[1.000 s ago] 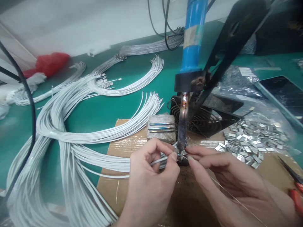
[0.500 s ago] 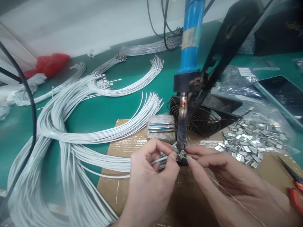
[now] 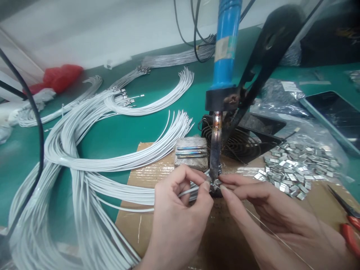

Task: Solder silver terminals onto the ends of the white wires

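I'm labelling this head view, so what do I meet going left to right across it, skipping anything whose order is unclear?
Red bag → left hand → soldering iron → metal pieces → red-handled tool.

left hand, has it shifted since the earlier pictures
No, not noticeably: judged against the grey block, the left hand keeps its place just on the near side, with no clear shift either way.

a slim white cable (image 3: pixel 185 192) slants up toward a small shiny metal piece (image 3: pixel 216 182) at the foot of the nearly upright blue soldering iron (image 3: pixel 224 71); a thin pale wire (image 3: pixel 281 239) trails toward lower right.
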A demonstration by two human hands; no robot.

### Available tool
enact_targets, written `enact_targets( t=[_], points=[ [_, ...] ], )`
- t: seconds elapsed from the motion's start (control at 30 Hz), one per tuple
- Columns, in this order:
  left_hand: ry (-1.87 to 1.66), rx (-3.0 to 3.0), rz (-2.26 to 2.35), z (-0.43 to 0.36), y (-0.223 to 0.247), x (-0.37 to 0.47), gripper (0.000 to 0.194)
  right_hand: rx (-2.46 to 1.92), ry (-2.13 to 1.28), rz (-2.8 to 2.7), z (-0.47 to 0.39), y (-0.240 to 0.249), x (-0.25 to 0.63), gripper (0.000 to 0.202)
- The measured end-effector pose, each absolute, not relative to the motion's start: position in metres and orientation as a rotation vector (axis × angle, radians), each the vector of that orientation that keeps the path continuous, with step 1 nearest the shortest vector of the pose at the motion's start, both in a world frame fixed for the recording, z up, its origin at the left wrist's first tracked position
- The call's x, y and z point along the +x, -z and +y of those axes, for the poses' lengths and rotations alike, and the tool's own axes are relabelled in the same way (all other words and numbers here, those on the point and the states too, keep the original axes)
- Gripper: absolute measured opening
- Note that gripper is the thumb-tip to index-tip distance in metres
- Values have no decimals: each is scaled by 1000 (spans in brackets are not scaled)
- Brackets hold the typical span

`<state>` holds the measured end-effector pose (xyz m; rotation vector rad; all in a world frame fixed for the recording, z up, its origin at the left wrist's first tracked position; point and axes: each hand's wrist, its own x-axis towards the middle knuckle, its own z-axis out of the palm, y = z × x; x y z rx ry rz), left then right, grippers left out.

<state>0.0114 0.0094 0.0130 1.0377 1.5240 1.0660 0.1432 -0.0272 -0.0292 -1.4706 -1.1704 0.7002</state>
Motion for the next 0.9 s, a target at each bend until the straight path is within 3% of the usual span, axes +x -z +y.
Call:
enact_targets(
  t=[0.2,0.5,0.7,0.9],
  points=[
    [-1066,1021,1500,10,-13,11,12,-1479,-699,-1243,-30,35,144,9],
    [-1054,1035,1504,7,-13,12,11,-1466,-679,-1156,-25,35,149,25],
    [-1063,1039,1511,8,-14,13,12,-1443,-708,-1217,-28,35,156,21],
    [-1041,1030,1490,9,-13,11,12,-1484,-718,-1201,-31,39,149,5]
  ],
)
